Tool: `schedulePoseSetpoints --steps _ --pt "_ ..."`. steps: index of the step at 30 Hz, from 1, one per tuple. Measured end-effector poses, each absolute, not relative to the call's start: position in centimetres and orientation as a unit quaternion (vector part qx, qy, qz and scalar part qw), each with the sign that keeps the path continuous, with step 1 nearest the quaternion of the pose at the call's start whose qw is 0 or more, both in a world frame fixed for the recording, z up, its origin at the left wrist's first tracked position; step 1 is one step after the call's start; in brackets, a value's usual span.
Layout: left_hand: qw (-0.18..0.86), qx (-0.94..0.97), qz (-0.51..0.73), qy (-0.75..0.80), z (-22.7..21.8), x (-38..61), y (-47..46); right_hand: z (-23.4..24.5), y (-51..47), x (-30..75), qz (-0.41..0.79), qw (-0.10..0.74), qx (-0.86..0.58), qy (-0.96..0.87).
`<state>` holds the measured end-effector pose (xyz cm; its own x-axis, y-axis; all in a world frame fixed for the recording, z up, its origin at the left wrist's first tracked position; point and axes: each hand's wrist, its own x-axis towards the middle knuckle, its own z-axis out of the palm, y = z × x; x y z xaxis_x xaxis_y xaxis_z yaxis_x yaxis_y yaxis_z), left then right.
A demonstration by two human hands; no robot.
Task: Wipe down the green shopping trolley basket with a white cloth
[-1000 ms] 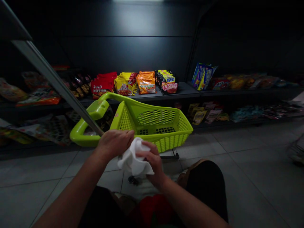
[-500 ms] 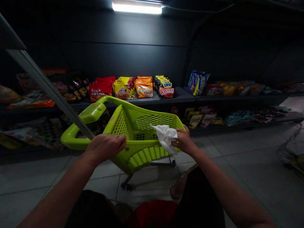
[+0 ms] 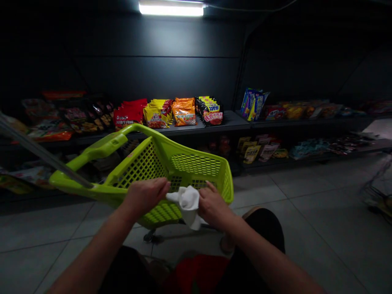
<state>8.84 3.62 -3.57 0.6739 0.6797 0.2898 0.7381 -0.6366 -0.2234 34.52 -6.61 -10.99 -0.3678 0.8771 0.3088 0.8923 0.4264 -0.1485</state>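
Note:
A green plastic shopping cart (image 3: 196,161) with perforated sides stands in front of me, its basket holding no goods that I can see. My left hand (image 3: 145,196) is closed on the near rim of the basket. In my right hand (image 3: 216,206) a crumpled white cloth (image 3: 188,204) is gripped against the same rim, towards the front end. One end of the cloth reaches close to my left fingertips. The right fingers are partly hidden behind the hand and the cloth.
Behind the cart, a dark shelf (image 3: 231,120) carries orange noodle packets (image 3: 184,112), red packets (image 3: 130,113) and other bagged snacks. More pouches (image 3: 252,153) lie on the lower shelf. A grey metal pole (image 3: 45,151) slants up from the cart handle. Cables (image 3: 375,185) lie at right.
My right hand has moved left and nearer to me along the rim with the cloth. The cart has shifted left and closer. My left hand has slid slightly right.

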Motion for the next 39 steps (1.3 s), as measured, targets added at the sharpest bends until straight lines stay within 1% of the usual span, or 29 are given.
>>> schedulePoseSetpoints --steps 2,4,8,11,13,15,18,19,21,24,26,30,33,36,39 --pt "0.130 -0.907 -0.093 -0.391 -4.8 10.9 2.6 -10.9 -6.8 32.0 -0.041 0.158 -0.515 -0.842" --pt "0.110 -0.905 -0.080 -0.404 -5.9 11.2 2.3 -10.7 -7.5 31.8 -0.040 0.146 -0.482 -0.863" --pt "0.114 -0.895 -0.052 -0.428 -6.9 8.3 3.1 -10.0 -9.7 36.2 0.032 0.111 -0.391 -0.913" --pt "0.121 -0.901 -0.052 -0.413 -7.0 6.6 3.5 -9.4 -10.0 40.1 0.078 0.096 -0.370 -0.921" --pt "0.119 -0.913 -0.065 -0.385 -7.1 6.4 3.5 -9.2 -9.0 42.3 0.077 0.103 -0.380 -0.916" --pt "0.113 -0.929 -0.077 -0.344 -7.1 6.8 3.5 -9.0 -7.1 44.2 0.049 0.126 -0.403 -0.905" --pt "0.109 -0.948 -0.092 -0.285 -7.2 7.6 3.6 -9.0 -4.1 46.0 -0.024 0.195 -0.521 -0.831" --pt "0.111 -0.952 -0.098 -0.269 -7.3 7.8 3.7 -9.0 -3.4 46.0 -0.031 0.205 -0.556 -0.805" --pt "0.118 -0.956 -0.109 -0.245 -7.3 8.1 3.9 -9.0 -3.0 45.0 0.020 0.181 -0.579 -0.795" --pt "0.132 -0.958 -0.131 -0.217 -7.5 7.9 4.2 -8.7 -4.6 41.4 0.193 0.092 -0.512 -0.832" --pt "0.142 -0.957 -0.147 -0.204 -7.7 7.3 4.3 -8.2 -6.3 38.8 0.260 0.060 -0.484 -0.833" --pt "0.148 -0.955 -0.174 -0.191 -7.9 5.4 4.5 -6.9 -9.6 34.9 0.291 0.031 -0.464 -0.836" --pt "0.146 -0.953 -0.178 -0.195 -7.8 4.2 4.9 -6.3 -11.2 32.6 0.303 0.027 -0.453 -0.838" --pt "0.145 -0.950 -0.187 -0.205 -7.8 3.8 5.5 -5.9 -12.0 30.9 0.321 0.024 -0.454 -0.831" --pt "0.129 -0.945 -0.196 -0.227 -8.0 4.3 6.1 -5.8 -11.5 30.9 0.344 -0.004 -0.429 -0.835"
